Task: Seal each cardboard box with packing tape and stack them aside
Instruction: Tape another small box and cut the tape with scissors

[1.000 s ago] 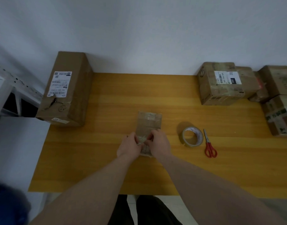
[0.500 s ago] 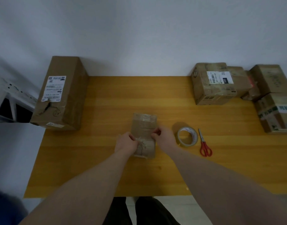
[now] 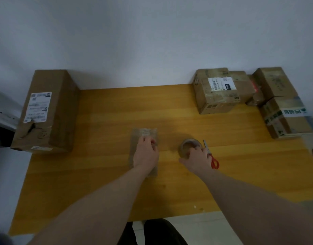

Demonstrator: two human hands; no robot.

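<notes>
Small cardboard box (image 3: pixel 144 138) frame centre on tabletop (image 3: pixel 102 174), left hand (image 3: pixel 146 153) pressed flat atop. Right hand (image 3: pixel 198 157) closing on packing tape roll (image 3: pixel 187 145), grip unconfirmed. Step: fetching tape. Next: lift roll, find free end.

The worktop (image 3: pixel 106 110) is yellow-orange wood grain with a smooth, faintly satin sheen, and the wall (image 3: pixel 152 41) across the top of the frame is plain matt white. The small box (image 3: pixel 144 132) at centre is brown cardboard under shiny, wrinkled clear tape, while the tall box (image 3: pixel 60 106) at left is dull, creased cardboard, torn near its white paper label (image 3: pixel 38 106). At upper right the grouped boxes (image 3: pixel 214 96) are matt cardboard with glossy tape bands and paper labels; the tape roll (image 3: pixel 187 145) looks brownish translucent plastic, and the scissors (image 3: pixel 213 161) have glossy red plastic handles and grey metal blades.
</notes>
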